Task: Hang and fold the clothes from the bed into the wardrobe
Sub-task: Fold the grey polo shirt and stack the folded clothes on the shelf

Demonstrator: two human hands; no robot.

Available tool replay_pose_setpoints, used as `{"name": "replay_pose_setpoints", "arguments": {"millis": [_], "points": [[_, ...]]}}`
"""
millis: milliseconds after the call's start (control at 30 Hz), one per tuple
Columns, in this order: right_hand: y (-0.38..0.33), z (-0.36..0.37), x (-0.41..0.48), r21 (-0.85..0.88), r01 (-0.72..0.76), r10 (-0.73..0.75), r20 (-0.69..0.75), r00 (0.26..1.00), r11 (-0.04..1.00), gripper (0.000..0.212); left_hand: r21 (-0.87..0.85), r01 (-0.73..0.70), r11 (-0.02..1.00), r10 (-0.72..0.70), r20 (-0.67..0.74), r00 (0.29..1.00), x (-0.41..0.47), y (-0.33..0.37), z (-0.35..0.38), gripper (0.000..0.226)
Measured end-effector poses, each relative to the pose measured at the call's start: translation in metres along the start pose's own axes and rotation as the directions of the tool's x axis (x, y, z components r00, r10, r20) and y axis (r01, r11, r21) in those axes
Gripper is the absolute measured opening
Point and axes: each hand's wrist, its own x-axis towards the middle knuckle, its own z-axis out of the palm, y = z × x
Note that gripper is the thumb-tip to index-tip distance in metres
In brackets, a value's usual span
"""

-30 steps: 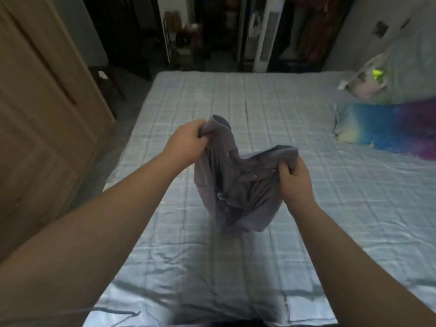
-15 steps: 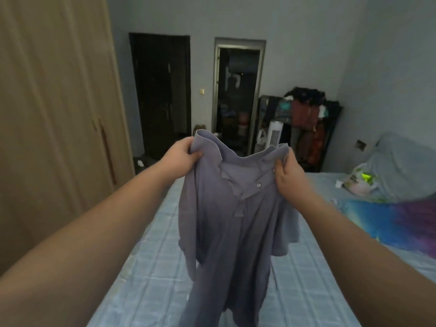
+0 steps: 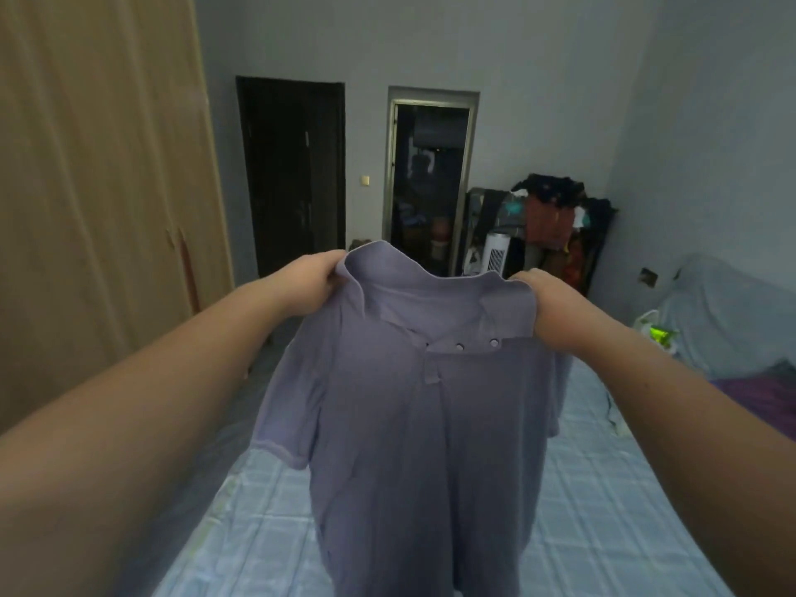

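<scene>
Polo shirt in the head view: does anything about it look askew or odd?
Yes. The polo shirt, held near its collar by the left hand and right hand, hangs crooked: its button placket flops sideways, buttons in a horizontal row.

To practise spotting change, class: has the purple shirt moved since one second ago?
Yes, upward. The shirt was bunched low against the bed; now it hangs open, collar high above it, gripped by the left hand and right hand.

A grey-purple polo shirt (image 3: 413,424) hangs unfolded above the pale-blue checked bed (image 3: 603,510), collar uppermost, placket unbuttoned, short sleeves drooping. The tan wooden wardrobe (image 3: 99,209) stands left of the bed.
</scene>
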Motion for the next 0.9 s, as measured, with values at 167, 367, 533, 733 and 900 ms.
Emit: {"name": "replay_pose_setpoints", "arguments": {"millis": [167,367,533,733,900], "points": [[0.059,-0.002,0.002,-0.055,-0.133,0.129,-0.069,0.989,0.990,0.013,-0.178,-0.031,0.984,0.032,0.006,0.999,0.007,0.034,0.025,0.027],[0.138,-0.014,-0.012,0.420,-0.190,0.241,-0.070,0.968,0.887,0.024,-0.127,-0.023,0.992,0.023,-0.005,1.000,0.053,0.096,0.053,0.017],[0.212,-0.028,-0.038,0.478,-0.148,0.152,0.030,0.988,0.866,0.019,0.110,0.091,0.990,-0.082,-0.085,0.993,0.098,0.152,0.104,0.027],[0.306,-0.016,-0.050,0.344,-0.149,0.161,-0.005,0.987,0.927,0.019,-0.006,0.043,0.999,-0.043,0.074,0.996,0.127,0.213,0.148,0.027],[0.340,-0.010,-0.057,0.404,-0.175,0.215,-0.056,0.975,0.898,0.024,-0.038,-0.006,0.999,0.007,0.014,1.000,0.144,0.249,0.165,0.012]]}}
